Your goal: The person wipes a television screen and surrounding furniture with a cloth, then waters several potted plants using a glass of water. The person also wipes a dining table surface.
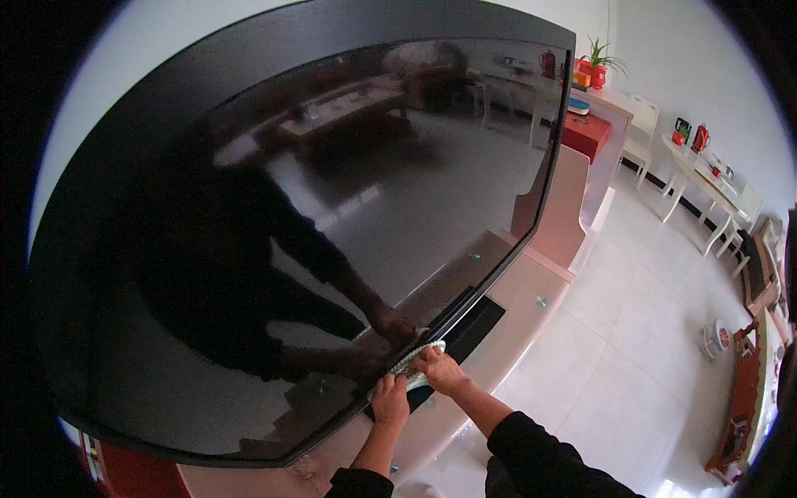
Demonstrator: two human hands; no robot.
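A large television with a glossy dark screen (373,205) fills the left and middle of the view, reflecting the person and the room. Along its lower edge, a light textured cloth (411,367) is bunched against the black bezel. My left hand (391,398) grips the cloth's near end, its fingers over the bezel. Just right of it, my right hand (441,371) pinches the cloth's other part. Both hands are close together, and the cloth partly hides the bezel.
Beneath the screen runs a glossy pink stand (529,280) with a black panel (476,330). A red box (582,136) and a potted plant (594,71) are on the cabinet at upper right. White table (710,171), chairs, a small stool (715,339) and a wooden table (741,404) stand right.
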